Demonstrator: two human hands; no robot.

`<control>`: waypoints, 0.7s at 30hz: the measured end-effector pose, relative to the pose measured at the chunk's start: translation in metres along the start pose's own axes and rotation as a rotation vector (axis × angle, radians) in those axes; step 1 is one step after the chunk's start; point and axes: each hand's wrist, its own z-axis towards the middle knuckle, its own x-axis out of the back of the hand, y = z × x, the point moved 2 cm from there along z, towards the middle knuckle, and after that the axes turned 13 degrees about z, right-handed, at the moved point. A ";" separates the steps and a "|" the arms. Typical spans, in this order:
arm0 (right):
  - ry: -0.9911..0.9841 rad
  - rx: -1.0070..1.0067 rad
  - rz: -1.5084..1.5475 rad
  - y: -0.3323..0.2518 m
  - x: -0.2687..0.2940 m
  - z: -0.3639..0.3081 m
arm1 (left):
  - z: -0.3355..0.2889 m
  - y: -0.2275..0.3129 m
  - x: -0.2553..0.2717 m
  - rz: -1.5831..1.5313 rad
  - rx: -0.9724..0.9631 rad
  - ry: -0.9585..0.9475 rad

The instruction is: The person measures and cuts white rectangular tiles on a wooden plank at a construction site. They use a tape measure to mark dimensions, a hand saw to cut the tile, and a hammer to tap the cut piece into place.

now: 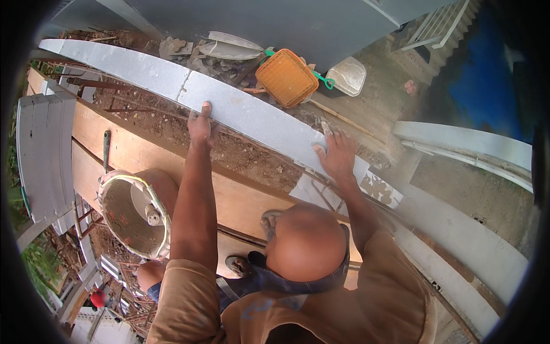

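Note:
A long row of pale grey blocks point(246, 106) runs across the upper middle, with a joint between two of them. My left hand point(200, 126) grips the near edge of the longer block, thumb on top and fingers partly hidden against its side. Farther right, my right hand point(339, 153) lies on the same block near its right end, fingers spread toward the far edge. Beside my left forearm stands a bucket point(166, 192) smeared with mortar inside, a pale lump or tool in it. A dark-handled tool point(106, 150) lies against its rim, its head out of sight.
Wooden planks point(246, 192) lie under my sandalled feet point(238, 265). Beyond the blocks are an orange plastic basket point(287, 78), a white basin point(346, 76), rubble and a grey wall point(286, 28). Stacked pale panels point(46, 155) stand left; a person in red point(98, 298) is far below.

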 end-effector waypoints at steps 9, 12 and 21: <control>-0.079 -0.086 0.137 0.015 0.013 -0.007 | 0.029 -0.030 0.010 0.015 0.014 -0.137; -0.042 -0.067 0.115 0.019 0.023 -0.002 | 0.027 -0.023 -0.003 -0.017 0.060 -0.160; -0.023 -0.079 0.094 0.002 0.014 0.001 | -0.105 -0.067 -0.028 0.589 -0.436 -0.179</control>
